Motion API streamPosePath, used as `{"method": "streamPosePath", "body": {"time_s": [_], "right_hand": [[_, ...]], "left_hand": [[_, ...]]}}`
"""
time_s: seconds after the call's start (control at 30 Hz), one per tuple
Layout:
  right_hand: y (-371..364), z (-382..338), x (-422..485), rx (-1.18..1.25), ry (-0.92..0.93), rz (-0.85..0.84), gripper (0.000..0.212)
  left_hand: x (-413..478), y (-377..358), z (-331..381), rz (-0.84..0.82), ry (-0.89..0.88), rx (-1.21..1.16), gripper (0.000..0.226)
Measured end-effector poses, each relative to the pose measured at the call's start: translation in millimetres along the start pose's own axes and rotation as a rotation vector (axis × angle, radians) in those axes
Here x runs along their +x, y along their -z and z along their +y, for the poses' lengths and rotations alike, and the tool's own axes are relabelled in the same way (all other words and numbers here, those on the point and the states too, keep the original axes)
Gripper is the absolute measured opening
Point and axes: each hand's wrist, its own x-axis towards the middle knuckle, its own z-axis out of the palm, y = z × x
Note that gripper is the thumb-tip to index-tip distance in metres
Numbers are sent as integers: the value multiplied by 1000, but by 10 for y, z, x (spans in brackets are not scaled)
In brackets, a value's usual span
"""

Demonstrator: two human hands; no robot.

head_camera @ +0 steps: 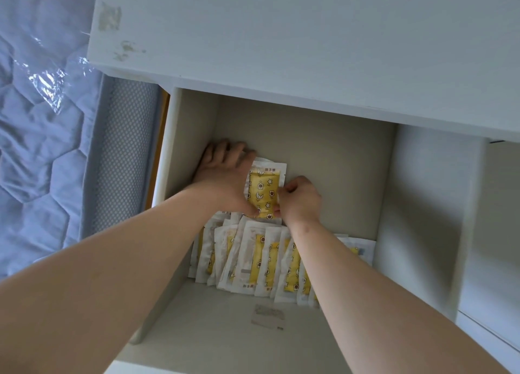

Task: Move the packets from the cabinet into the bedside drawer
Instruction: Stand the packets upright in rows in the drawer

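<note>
Right hand is curled, pinching the right edge of a yellow star-print packet. Left hand lies fairly flat over its left side, probably squaring it up. The packet pile sits just nearer in the open drawer, with the mattress off to the left.

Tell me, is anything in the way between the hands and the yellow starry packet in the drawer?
Nothing visible is. The left hand lies on the yellow star-printed plastic packet and the right hand pinches its edge. It already lies in the open white drawer, beyond the pile of matching packets.
</note>
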Motion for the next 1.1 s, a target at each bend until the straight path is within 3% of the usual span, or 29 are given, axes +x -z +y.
{"method": "streamPosePath", "body": {"time_s": [0.33, 0.47, 0.67, 1.1], "right_hand": [[14, 74, -19, 43, -16, -22, 26], [83, 71, -16, 38, -44, -53, 4], [92, 40, -174, 71, -42, -187, 36], [775, -331, -1078, 297, -83, -159, 33]], "left_hand": [[23, -77, 12, 42, 8, 4, 97], [31, -104, 78, 15, 20, -34, 99], [-124, -103, 184, -64, 69, -42, 100], [-971, 470, 495, 143, 76, -364, 79]]}}
